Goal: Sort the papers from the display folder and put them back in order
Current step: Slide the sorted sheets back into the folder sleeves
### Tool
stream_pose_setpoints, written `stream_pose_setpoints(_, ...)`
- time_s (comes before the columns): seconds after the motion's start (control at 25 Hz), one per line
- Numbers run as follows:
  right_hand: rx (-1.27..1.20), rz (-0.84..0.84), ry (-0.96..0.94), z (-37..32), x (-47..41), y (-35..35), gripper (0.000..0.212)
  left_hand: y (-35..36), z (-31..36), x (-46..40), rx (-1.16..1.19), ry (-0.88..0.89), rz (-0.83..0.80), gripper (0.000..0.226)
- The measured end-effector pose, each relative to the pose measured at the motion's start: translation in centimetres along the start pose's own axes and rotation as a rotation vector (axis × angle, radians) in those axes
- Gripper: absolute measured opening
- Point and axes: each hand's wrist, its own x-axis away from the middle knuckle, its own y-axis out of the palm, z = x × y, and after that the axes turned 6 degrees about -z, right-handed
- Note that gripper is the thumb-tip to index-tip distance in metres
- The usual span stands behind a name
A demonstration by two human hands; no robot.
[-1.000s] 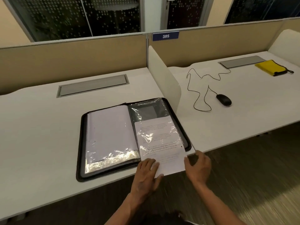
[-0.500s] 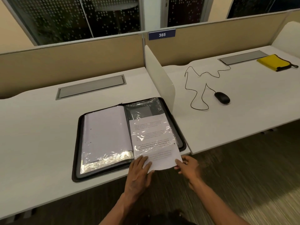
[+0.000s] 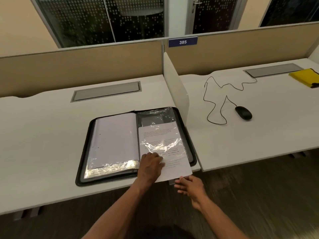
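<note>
A black zip display folder [image 3: 86,152] lies open on the white desk [image 3: 43,135], with clear plastic sleeves on both halves. A printed sheet of paper [image 3: 174,168] sits partway in the right-hand sleeve [image 3: 158,118], its lower end sticking out past the folder and over the desk edge. My left hand [image 3: 150,166] lies flat on the sheet's lower left part, fingers pointing right. My right hand [image 3: 189,187] hovers just below the sheet's bottom edge, fingers spread, fingertips at or near the paper. The left sleeve holds blank-looking pages [image 3: 115,138].
A white divider panel [image 3: 176,87] stands right behind the folder's right edge. On the neighbouring desk lie a black wired mouse [image 3: 243,113] with a looping cable [image 3: 215,104] and a yellow pouch [image 3: 305,77]. Beige partitions run along the back. Dark floor lies below.
My left hand has slid up from the sheet's bottom corner onto the printed area. My right hand has dropped from the sheet's right edge to below it. The sheet sits a little further into the sleeve.
</note>
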Motion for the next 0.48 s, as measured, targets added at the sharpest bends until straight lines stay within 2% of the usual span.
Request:
stream_pose_setpoints(0.2, 0.020, -0.007, -0.004, -1.5, -0.9, 0.1, 0.013, 0.5, 0.4, -0.1, -0.150, 0.032, 0.026, 0.022)
stream_pose_setpoints(0.36, 0.013, 0.019, 0.032, -1.1, -1.4, -0.1, 0.012, 1.0, 0.4, 0.0, -0.095, 0.008, 0.056, 0.023)
stream_pose_setpoints(0.44, 0.125, 0.081, -0.018, -0.3, -0.8, -0.3, 0.015, 1.5, 0.1, 0.2, -0.115, 0.022, 0.074, 0.021)
stream_pose_setpoints(0.48, 0.263, 0.161, -0.124, 0.2, -0.7, -0.6, 0.017, 1.7, 0.1, 0.3, -0.133, 0.046, 0.107, 0.017)
